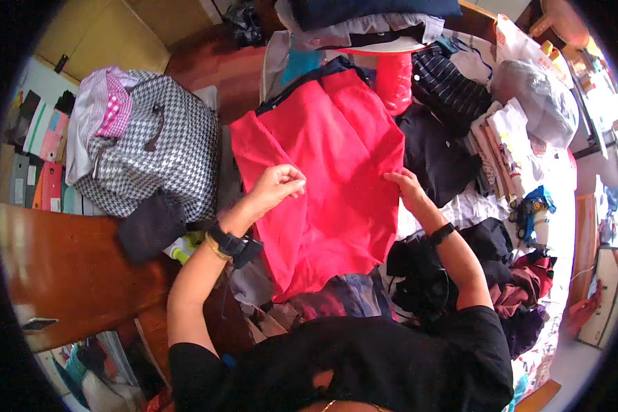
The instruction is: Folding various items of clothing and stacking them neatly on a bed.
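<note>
A red long-sleeved garment [340, 170] is spread out before me, its left sleeve laid inward along its side. My left hand [282, 184] is over the left part of the garment with its fingers curled; whether cloth is between the fingertips is unclear. At the right edge, my right hand [406, 185] pinches the red fabric, thumb on top and the other fingers partly hidden. Dark cloth [340, 64] shows beyond the garment's far end. Patterned clothing [350, 296] lies under its near end, close to my body.
A houndstooth bag [180, 134] with clothes on it stands left, above a brown wooden surface [72, 257]. On the bed to the right are folded clothes [499, 144], black garments [435, 154], a toy vehicle [534, 216] and a clothes heap [520, 288]. A red inflated-looking object [394, 82] stands at the back.
</note>
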The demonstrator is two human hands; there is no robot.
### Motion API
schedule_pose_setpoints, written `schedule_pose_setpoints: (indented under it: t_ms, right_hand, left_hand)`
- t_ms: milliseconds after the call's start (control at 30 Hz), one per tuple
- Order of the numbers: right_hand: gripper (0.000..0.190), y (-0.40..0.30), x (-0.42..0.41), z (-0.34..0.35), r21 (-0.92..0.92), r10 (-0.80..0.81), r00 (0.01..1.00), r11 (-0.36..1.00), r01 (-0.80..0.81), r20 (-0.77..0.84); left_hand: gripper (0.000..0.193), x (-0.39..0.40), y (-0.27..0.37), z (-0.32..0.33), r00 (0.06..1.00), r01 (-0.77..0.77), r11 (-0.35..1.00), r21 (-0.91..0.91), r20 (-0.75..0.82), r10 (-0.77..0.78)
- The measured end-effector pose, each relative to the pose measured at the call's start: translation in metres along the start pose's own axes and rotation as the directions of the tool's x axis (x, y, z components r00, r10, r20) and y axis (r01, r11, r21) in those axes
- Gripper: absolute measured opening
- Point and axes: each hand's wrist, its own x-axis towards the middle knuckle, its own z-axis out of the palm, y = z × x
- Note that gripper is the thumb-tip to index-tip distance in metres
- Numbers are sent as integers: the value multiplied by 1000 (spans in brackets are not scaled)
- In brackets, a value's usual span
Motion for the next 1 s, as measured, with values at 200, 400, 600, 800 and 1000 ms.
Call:
schedule_pose_setpoints:
  t_ms: [200,400,600,800,1000]
  right_hand:
    - [41,-31,-36,63,-707,-814,478,123,696,329]
    - [35,-31,-29,108,-371,-575,405,183,910,711]
    - [35,-46,46,81,-128,-398,899,897,423,183]
    - [28,-63,93,87,161,242,881,930,-330,407]
    - [26,-83,64,122,-574,-693,721,598,559,-20]
  left_hand:
    - [27,32,17,42,994,113,970,-217,23,-110]
    - [29,61,-25,72,962,240,924,-299,-53,-268]
    - [30,59,-35,72,957,30,924,-381,-257,-137]
    - [39,52,-19,73,989,-82,909,-409,-144,24]
    - [55,24,-19,64,960,0,924,-383,-257,-107]
